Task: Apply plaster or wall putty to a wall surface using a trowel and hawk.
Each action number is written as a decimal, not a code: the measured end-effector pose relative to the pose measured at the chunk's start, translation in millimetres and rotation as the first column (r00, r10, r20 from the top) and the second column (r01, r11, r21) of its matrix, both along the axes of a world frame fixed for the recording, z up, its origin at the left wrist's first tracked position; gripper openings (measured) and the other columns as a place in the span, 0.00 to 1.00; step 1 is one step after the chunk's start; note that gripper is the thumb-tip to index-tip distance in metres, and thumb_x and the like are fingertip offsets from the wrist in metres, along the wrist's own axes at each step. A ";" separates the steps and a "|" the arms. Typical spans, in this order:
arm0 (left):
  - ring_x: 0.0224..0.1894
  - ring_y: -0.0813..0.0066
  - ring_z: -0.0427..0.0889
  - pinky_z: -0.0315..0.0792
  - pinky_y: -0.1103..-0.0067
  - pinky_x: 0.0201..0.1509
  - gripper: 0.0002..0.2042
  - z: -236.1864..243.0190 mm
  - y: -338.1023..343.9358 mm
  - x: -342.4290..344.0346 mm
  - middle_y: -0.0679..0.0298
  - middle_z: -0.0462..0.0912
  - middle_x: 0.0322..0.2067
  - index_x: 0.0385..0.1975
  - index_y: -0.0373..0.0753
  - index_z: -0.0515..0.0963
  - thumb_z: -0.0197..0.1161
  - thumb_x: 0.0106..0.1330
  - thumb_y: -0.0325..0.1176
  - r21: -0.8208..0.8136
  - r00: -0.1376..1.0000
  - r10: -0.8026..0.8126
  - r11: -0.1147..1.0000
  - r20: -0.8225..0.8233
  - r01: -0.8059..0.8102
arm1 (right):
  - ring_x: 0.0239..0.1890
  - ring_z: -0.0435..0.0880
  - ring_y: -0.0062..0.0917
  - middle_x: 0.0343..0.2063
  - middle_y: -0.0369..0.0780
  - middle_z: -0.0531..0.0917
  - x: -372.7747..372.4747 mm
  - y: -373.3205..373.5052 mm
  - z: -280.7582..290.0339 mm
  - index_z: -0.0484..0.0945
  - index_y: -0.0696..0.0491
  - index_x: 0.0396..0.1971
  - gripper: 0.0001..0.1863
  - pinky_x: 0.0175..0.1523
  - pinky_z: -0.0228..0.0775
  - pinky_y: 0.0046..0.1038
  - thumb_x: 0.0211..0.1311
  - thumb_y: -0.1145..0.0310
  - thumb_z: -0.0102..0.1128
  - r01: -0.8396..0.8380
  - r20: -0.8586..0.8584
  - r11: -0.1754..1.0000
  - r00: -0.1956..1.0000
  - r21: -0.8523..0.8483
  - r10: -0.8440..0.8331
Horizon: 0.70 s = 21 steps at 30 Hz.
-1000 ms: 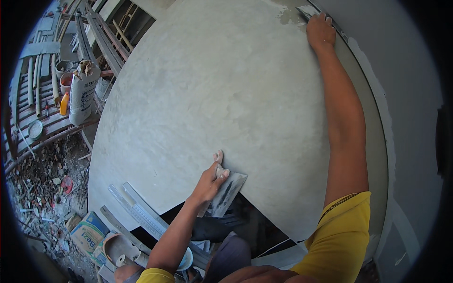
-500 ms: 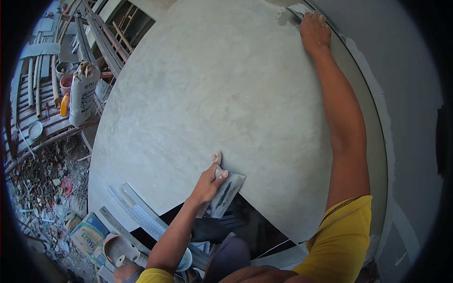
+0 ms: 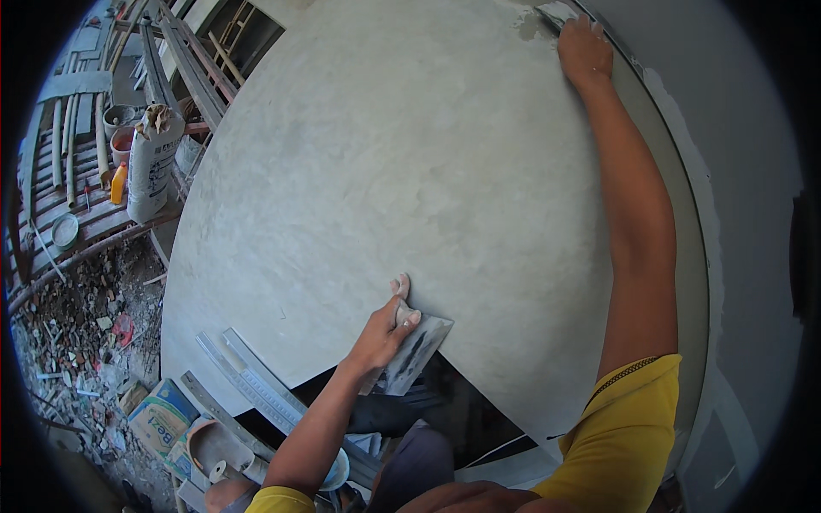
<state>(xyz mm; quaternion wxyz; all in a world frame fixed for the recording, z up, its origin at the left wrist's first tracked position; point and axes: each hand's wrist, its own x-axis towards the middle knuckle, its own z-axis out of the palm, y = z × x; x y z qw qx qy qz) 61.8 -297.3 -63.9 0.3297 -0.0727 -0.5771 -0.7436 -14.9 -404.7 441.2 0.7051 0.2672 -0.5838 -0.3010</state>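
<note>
My left hand [image 3: 383, 335] is closed around the handle of a flat steel trowel [image 3: 421, 352], held low in front of my body. Dark streaks and grey smears mark its blade. At the far upper right, my right hand [image 3: 587, 53] is closed on a second trowel [image 3: 547, 15], mostly hidden behind the fingers. That blade lies against the pale grey plastered wall [image 3: 368, 171], close to the corner. Beside it, a damp, darker patch of plaster [image 3: 528, 27] shows on the surface.
A darker grey wall [image 3: 727, 171] adjoins on the right. Metal straightedges [image 3: 256, 376] lean at the lower left, near cement bags [image 3: 162, 419] and a bucket [image 3: 215, 445]. Left are rubble [image 3: 94, 325] and a slatted platform [image 3: 90, 205] holding a white sack [image 3: 154, 175] and yellow bottle [image 3: 118, 184].
The view has shifted slightly, so the wall and both arms appear a little farther right. My right hand stays by the same corner, and both hands keep their grips.
</note>
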 end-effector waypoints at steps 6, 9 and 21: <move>0.58 0.43 0.73 0.62 0.66 0.64 0.34 -7.9 2.2 -8.2 0.33 0.72 0.53 0.69 0.30 0.53 0.53 0.71 0.45 -0.056 0.998 0.040 0.998 0.053 -0.037 | 0.55 0.76 0.37 0.50 0.42 0.76 5.7 10.7 -63.0 0.79 0.56 0.42 0.11 0.50 0.78 0.39 0.62 0.72 0.54 0.031 0.039 0.972 0.998 0.233 -0.042; 0.52 0.52 0.73 0.63 0.68 0.62 0.25 -5.3 5.7 -5.7 0.40 0.74 0.46 0.56 0.31 0.60 0.54 0.71 0.46 0.009 0.998 0.069 0.998 -0.002 -0.069 | 0.54 0.77 0.37 0.48 0.43 0.76 9.1 25.9 -56.9 0.79 0.56 0.41 0.10 0.49 0.78 0.39 0.62 0.71 0.53 -0.035 0.010 0.969 0.999 0.245 0.033; 0.46 0.60 0.73 0.64 0.69 0.59 0.18 -0.3 7.2 -1.6 0.44 0.76 0.41 0.42 0.32 0.67 0.55 0.70 0.44 0.055 0.998 0.060 0.997 -0.024 -0.058 | 0.53 0.77 0.37 0.48 0.43 0.76 -6.1 73.5 10.8 0.78 0.55 0.42 0.11 0.48 0.79 0.39 0.67 0.68 0.48 -0.006 -0.080 0.999 0.997 -0.045 0.002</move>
